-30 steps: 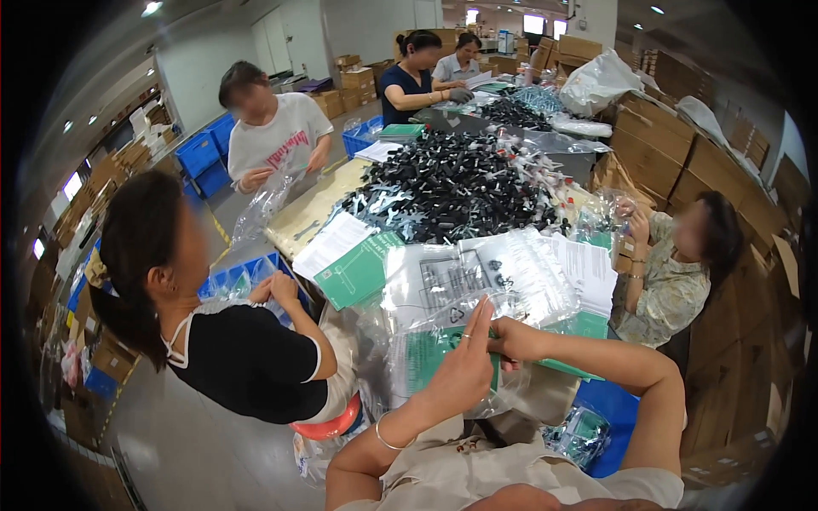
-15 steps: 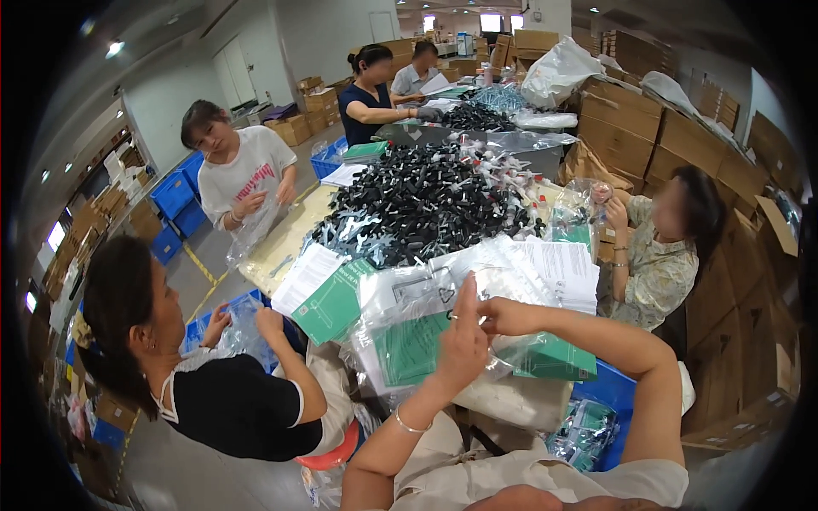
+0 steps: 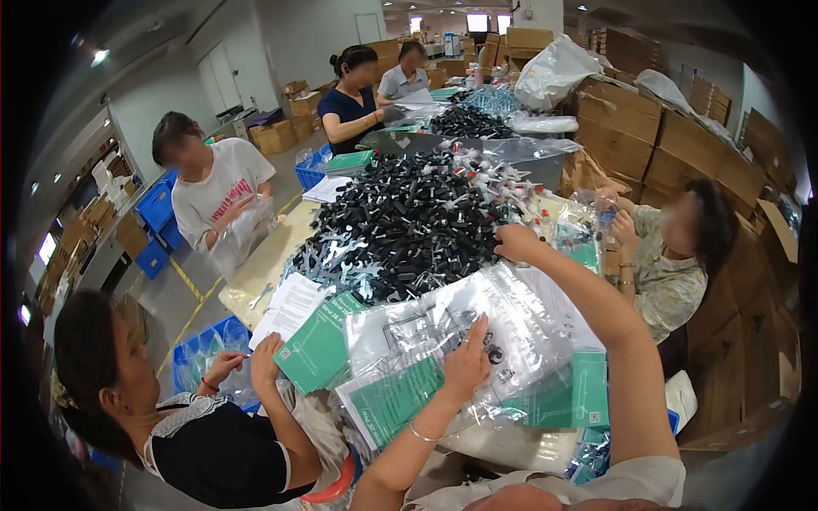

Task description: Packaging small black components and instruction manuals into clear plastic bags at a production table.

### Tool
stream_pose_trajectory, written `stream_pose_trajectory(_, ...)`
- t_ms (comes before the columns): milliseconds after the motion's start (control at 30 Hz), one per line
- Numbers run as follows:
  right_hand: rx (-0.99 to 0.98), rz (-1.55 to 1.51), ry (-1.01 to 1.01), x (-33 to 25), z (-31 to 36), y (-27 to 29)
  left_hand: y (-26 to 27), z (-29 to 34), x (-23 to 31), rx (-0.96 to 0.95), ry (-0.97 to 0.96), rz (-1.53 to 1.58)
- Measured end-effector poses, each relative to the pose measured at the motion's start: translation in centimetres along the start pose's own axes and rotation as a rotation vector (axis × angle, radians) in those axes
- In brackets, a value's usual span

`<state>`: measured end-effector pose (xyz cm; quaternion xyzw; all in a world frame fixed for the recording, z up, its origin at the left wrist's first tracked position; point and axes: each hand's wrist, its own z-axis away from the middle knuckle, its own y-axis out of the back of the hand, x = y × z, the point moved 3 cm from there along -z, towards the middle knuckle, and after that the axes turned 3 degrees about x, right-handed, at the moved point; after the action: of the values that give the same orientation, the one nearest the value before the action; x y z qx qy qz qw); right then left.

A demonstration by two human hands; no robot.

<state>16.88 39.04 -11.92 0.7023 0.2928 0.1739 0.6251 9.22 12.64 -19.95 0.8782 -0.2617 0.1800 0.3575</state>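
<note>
With the left hand (image 3: 467,362) spread flat on the plastic bags (image 3: 443,341), the right hand (image 3: 514,241), its grip unclear, reaches into the black parts (image 3: 409,221) and could knock some loose.

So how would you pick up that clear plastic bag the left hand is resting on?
Pinch the clear plastic bag at its near edge, coming from the person's side. It lies flat on a stack of other bags, so a free edge peels up most easily. The left hand already rests on it.
</note>
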Motion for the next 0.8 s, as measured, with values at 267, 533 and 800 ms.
stream_pose_trajectory(267, -0.056, 0.181, -0.081, -0.7, -3.6, -7.1, 0.2, 0.1, -0.2, -0.047, 0.041, 0.062)
stream_pose_trajectory(533, -0.087, -1.001, -0.263, 1.8, -3.5, -2.2, 0.7, -0.2, -0.1, -0.046, 0.056, 0.128)
stream_pose_trajectory(800, -0.140, -1.195, -0.439, -4.1, -3.1, -1.4, 0.8, 0.1, -0.2, -0.025, 0.057, 0.152)
